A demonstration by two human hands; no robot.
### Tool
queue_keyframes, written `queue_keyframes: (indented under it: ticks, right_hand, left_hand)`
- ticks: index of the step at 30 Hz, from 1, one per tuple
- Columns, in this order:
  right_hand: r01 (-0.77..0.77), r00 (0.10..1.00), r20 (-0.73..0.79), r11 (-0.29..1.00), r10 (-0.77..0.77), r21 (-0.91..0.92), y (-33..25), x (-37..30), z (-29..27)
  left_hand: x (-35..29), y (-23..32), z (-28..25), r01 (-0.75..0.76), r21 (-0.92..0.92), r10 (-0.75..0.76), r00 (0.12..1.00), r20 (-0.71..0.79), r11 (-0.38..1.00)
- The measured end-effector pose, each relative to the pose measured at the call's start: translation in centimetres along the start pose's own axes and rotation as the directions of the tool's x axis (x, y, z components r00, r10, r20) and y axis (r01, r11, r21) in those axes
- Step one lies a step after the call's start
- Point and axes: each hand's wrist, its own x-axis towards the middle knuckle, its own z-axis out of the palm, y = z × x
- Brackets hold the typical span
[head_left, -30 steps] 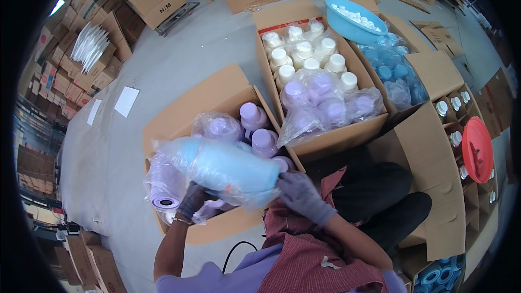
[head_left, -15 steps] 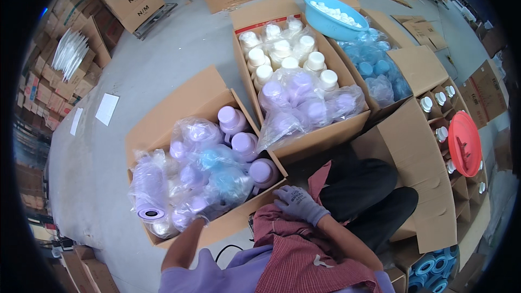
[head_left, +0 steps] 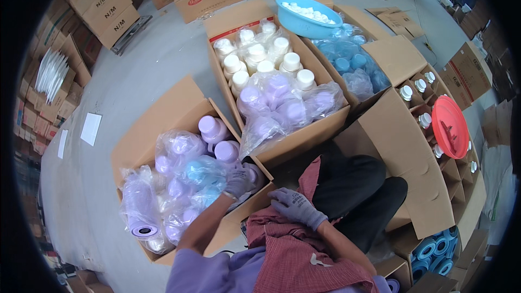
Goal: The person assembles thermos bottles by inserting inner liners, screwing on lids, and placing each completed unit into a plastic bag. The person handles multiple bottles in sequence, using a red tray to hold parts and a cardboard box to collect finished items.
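Observation:
My left hand [head_left: 237,181], in a grey glove, reaches into the near left cardboard box [head_left: 217,236] and closes around the side of a lilac jug [head_left: 253,176] in its right corner. Some of its fingers are hidden by the jug. Two more lilac jugs with handles, one in the middle [head_left: 227,152] and one farther back [head_left: 213,128], stand bare beside it. Bagged lilac jugs [head_left: 183,145] and a light blue bagged item [head_left: 202,171] fill the rest. My right hand [head_left: 297,207], gloved too, lies with fingers apart at the box's near right edge, holding nothing.
Behind is a box of white jugs [head_left: 256,54] and bagged lilac ones [head_left: 293,109]. A blue basin [head_left: 293,20] of small white pieces rests over a box of blue bagged items [head_left: 358,62]. A red basin [head_left: 461,125] sits on a divided box [head_left: 451,176] at right.
My left hand has moved right and up, from the box's near edge to the corner lilac jug. The right hand stays at the edge. The whole view has shifted slightly.

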Motion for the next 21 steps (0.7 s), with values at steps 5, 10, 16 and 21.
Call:
queue_keyframes:
  ticks: [5, 10, 16, 21]
  right_hand:
    - [-0.131, 0.864, -0.394, 0.895, 0.314, 0.427, -0.2, 0.3, -1.0]
    - [0.278, 0.788, -0.311, 0.144, 0.532, 0.950, -2.9, 0.1, -8.8]
    - [0.784, 0.210, -0.852, 0.438, 0.479, 0.440, -1.0, -14.4, -21.5]
    - [0.103, 0.210, -0.945, 0.955, 0.251, 0.277, -1.7, -25.6, -22.4]
  left_hand:
    - [-9.0, -0.3, -23.3, -0.343, -0.142, 0.305, 0.923, -0.235, 0.928]
    - [-13.9, 3.6, -32.0, -0.666, -0.170, 0.488, 0.674, -0.555, 0.726]
    - [-5.3, 12.1, -20.3, 0.035, -0.925, 0.466, 0.871, -0.157, -0.378]
    - [3.0, 24.9, -26.3, -0.201, -0.970, 0.498, 0.832, -0.244, -0.139]
